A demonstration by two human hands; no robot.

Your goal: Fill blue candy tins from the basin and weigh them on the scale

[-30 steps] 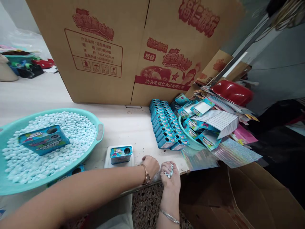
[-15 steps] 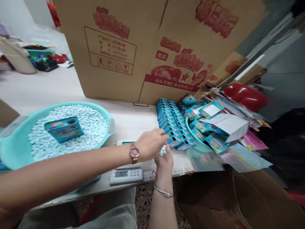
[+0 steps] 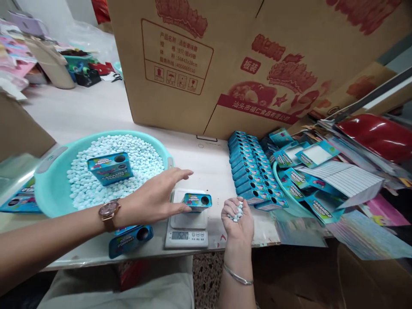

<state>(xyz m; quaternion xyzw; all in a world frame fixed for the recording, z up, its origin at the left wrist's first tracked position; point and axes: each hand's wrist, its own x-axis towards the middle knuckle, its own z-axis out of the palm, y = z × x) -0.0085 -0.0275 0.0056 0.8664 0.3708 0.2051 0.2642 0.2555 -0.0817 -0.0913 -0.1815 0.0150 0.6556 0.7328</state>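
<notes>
My left hand (image 3: 157, 194), with a watch at the wrist, has thumb and fingers spread just left of a small blue candy box (image 3: 197, 201). The thumb tip reaches the box's left end; I cannot tell if it touches. That box, with a round dark hole in its top, stands on a white digital scale (image 3: 186, 238). My right hand (image 3: 238, 225), palm up, curls around a small heap of pale blue candies (image 3: 237, 213). To the left, a turquoise basin (image 3: 51, 189) holds loose candies (image 3: 144, 154) and a larger blue box (image 3: 111, 169).
Rows of blue boxes (image 3: 249, 171) stand right of the scale. Beyond them a turquoise basin (image 3: 291, 205) holds flat cartons (image 3: 326, 208). A large cardboard carton (image 3: 209, 86) closes off the back. Another blue box (image 3: 130, 241) lies at the table's front edge.
My left hand has moved left, away from my right hand, to the box on the scale. My right hand keeps its candies, now in plain sight. The whole view has shifted.
</notes>
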